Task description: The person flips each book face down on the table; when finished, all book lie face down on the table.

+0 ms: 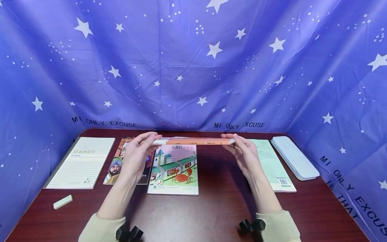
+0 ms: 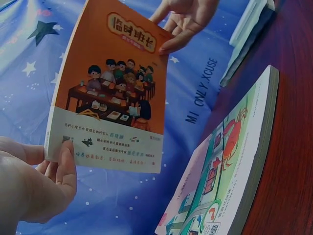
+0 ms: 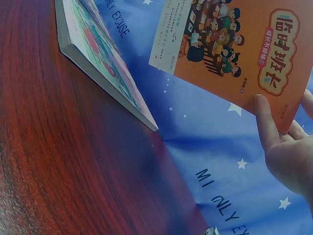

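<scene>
Both hands hold an orange book (image 1: 196, 141) up over the table, its spine facing the head camera. The left hand (image 1: 140, 151) pinches the end with the pale band, thumb on one side and fingers on the other. At the opposite end, the right hand (image 1: 243, 151) grips a corner. In the left wrist view the cover of the orange book (image 2: 117, 58) shows children seated round a table. Below the raised book lies a crab picture book (image 1: 173, 173) with a train on its cover. A dark-covered book (image 1: 113, 168) lies partly behind the left forearm.
A cream Gambit notebook (image 1: 81, 164) lies at the left, with a white eraser (image 1: 62, 202) in front of it. On the right are a pale green book (image 1: 272, 168) and a light blue case (image 1: 294, 158). A starry blue curtain (image 1: 193, 67) hangs behind the table (image 1: 193, 218).
</scene>
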`<act>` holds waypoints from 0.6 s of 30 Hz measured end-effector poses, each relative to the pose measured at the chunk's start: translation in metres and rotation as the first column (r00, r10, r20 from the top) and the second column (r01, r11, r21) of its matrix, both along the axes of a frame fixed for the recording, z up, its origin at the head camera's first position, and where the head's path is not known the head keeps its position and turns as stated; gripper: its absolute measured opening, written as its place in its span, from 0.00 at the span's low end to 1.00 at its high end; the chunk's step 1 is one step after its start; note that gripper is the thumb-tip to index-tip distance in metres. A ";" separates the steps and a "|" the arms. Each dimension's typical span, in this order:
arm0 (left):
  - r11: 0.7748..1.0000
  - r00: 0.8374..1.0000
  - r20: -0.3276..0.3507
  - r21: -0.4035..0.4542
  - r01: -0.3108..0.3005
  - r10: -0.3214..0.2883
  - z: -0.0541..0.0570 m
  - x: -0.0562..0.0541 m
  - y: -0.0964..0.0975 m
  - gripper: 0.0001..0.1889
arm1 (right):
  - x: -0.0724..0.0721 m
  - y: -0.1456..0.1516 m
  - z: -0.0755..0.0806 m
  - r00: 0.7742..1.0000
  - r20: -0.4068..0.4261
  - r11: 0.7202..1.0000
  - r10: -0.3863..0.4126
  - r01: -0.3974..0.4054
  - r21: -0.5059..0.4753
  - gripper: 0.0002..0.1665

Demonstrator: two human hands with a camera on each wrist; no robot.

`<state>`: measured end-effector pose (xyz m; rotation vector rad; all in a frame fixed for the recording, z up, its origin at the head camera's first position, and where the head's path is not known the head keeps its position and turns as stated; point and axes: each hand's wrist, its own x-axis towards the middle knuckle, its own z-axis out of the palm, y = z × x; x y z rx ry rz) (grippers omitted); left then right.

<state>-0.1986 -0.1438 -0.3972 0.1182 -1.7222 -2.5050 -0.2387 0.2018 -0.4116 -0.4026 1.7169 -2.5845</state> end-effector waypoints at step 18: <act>0.997 0.999 0.038 -0.075 0.015 -0.012 -0.001 -0.003 0.000 0.23 | 0.001 -0.001 0.000 1.000 0.020 0.996 -0.021 0.022 -0.083 0.25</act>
